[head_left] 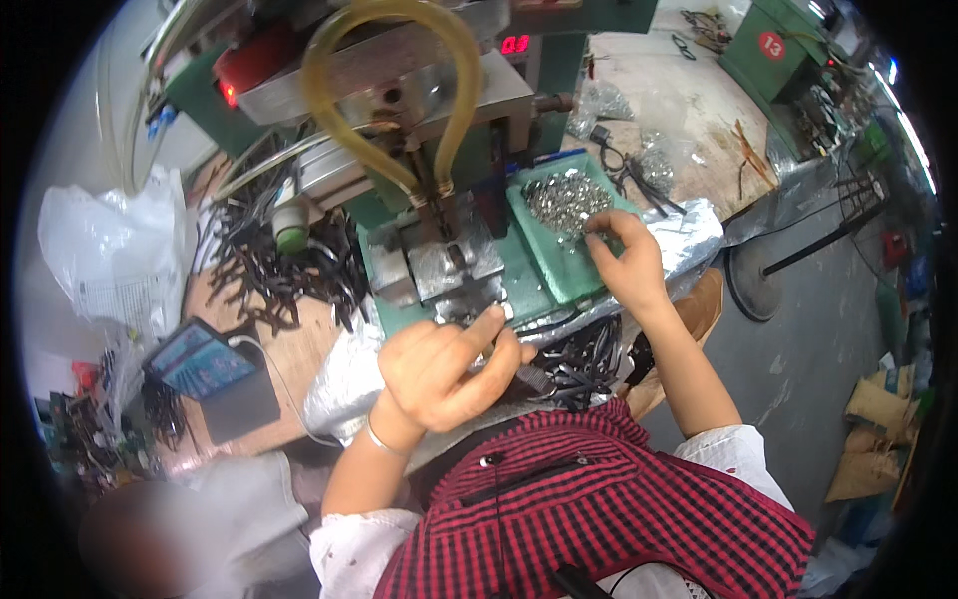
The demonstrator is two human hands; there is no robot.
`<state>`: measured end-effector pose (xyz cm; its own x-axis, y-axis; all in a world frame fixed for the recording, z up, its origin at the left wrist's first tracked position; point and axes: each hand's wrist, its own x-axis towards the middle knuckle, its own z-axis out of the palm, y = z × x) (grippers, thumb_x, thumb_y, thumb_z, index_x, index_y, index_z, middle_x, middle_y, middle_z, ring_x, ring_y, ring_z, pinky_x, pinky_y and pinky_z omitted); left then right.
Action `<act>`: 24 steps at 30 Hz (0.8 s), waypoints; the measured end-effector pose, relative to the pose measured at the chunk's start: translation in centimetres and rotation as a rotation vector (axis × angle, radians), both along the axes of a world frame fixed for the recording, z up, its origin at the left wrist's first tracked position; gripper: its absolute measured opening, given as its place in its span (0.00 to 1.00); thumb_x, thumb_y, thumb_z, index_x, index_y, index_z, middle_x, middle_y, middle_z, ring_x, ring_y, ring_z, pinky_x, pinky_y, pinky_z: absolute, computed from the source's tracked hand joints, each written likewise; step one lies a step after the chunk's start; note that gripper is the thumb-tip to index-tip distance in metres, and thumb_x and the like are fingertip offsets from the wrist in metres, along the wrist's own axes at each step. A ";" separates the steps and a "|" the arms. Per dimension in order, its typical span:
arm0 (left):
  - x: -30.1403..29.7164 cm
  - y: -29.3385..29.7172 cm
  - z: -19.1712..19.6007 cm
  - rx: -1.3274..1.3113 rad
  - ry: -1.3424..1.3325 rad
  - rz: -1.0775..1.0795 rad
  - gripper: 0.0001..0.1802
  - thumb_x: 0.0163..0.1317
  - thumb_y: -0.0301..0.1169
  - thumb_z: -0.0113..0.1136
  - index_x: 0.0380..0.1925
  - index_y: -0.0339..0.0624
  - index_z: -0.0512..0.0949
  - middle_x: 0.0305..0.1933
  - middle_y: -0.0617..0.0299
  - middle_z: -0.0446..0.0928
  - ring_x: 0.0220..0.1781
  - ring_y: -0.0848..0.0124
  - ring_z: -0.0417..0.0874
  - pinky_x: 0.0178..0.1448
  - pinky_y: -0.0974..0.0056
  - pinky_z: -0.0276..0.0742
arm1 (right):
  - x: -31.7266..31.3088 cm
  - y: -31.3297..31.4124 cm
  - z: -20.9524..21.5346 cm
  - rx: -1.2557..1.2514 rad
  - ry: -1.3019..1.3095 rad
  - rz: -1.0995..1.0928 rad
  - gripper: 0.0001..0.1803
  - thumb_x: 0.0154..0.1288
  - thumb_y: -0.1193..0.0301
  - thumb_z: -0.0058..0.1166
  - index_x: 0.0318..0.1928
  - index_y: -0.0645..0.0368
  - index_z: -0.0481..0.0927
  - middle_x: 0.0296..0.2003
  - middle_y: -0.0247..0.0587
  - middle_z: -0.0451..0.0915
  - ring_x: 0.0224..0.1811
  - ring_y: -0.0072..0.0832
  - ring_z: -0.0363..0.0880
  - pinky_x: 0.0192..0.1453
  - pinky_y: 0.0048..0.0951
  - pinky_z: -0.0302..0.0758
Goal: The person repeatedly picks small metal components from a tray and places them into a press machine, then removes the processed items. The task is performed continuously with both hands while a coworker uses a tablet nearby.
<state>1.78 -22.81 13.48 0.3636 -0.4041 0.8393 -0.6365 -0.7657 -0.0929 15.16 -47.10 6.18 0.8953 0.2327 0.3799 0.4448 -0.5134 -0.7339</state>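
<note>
My left hand [444, 374], a bracelet at its wrist, is in front of the machine's metal fixture [454, 268]. Its index finger points toward the fixture while the other fingers curl in; whatever they grip is hidden. Over the right edge of a green tray [559, 268] is my right hand [631, 265]. Thumb and index finger are brought close together beside a heap of small shiny metal pieces [567, 200]. Any piece between those fingertips is too small to make out. A yellowish tube [464, 90] loops above the fixture on the green press.
Dark strips [289, 270] are heaped left of the machine, with more strips [584, 364] by my lap. A tablet-like screen [205, 359] and a white plastic bag [115, 245] lie left. Silver foil [689, 235] covers the table edge. Another person [239, 519] sits at lower left.
</note>
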 end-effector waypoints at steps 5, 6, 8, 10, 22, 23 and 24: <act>-1.5 -0.2 -0.3 -0.049 0.116 0.041 0.16 0.47 0.32 0.81 0.36 0.50 0.86 0.45 0.58 0.88 0.21 0.73 0.78 0.23 0.68 0.68 | -1.8 1.3 -1.2 -0.222 -0.075 -0.117 0.11 0.56 0.67 0.71 0.35 0.59 0.85 0.38 0.46 0.82 0.48 0.50 0.80 0.55 0.47 0.75; -1.6 -0.3 -0.5 -0.066 0.144 0.024 0.16 0.47 0.32 0.81 0.37 0.49 0.86 0.46 0.57 0.88 0.22 0.72 0.79 0.23 0.67 0.69 | -1.9 1.4 -1.0 -0.288 -0.112 -0.148 0.10 0.56 0.67 0.70 0.34 0.59 0.84 0.38 0.47 0.82 0.47 0.50 0.80 0.55 0.48 0.76; -3.1 -0.8 -0.8 -0.142 0.198 0.068 0.20 0.47 0.30 0.81 0.43 0.45 0.87 0.51 0.54 0.88 0.25 0.70 0.82 0.27 0.66 0.75 | -1.5 2.2 -1.6 -0.345 -0.163 -0.159 0.09 0.57 0.68 0.67 0.32 0.58 0.83 0.37 0.48 0.81 0.46 0.50 0.81 0.53 0.49 0.76; -4.5 -1.3 -0.8 -0.288 0.281 0.073 0.25 0.45 0.29 0.81 0.47 0.44 0.87 0.53 0.52 0.88 0.28 0.70 0.84 0.29 0.67 0.76 | -1.5 2.5 -1.1 -0.382 -0.140 -0.164 0.07 0.58 0.69 0.65 0.31 0.58 0.82 0.36 0.47 0.81 0.45 0.49 0.81 0.50 0.50 0.77; -7.0 16.0 0.3 -0.410 0.232 0.934 0.07 0.66 0.23 0.66 0.43 0.36 0.86 0.43 0.52 0.86 0.39 0.60 0.87 0.46 0.63 0.82 | -1.3 4.0 1.1 -0.065 -0.474 -0.060 0.09 0.65 0.78 0.63 0.46 0.61 0.86 0.39 0.46 0.86 0.41 0.45 0.85 0.48 0.42 0.79; -5.7 19.0 -2.2 -0.239 0.323 1.093 0.09 0.64 0.27 0.67 0.43 0.35 0.86 0.45 0.49 0.86 0.41 0.55 0.87 0.48 0.56 0.83 | -1.5 4.5 1.6 -0.062 -0.490 -0.070 0.08 0.64 0.78 0.63 0.44 0.60 0.87 0.39 0.45 0.86 0.43 0.46 0.85 0.49 0.41 0.79; -4.6 21.3 -4.9 -0.045 0.460 1.266 0.11 0.61 0.28 0.68 0.42 0.35 0.85 0.46 0.47 0.85 0.44 0.50 0.88 0.49 0.51 0.83 | -1.3 4.6 1.5 -0.052 -0.459 -0.070 0.08 0.64 0.78 0.63 0.44 0.61 0.87 0.39 0.45 0.86 0.43 0.46 0.85 0.50 0.41 0.79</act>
<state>-2.84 -1.51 8.57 0.7133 0.4409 0.5448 0.5385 -0.8423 -0.0235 13.85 -42.54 7.69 0.6518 0.2074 0.7295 0.6805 -0.5846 -0.4418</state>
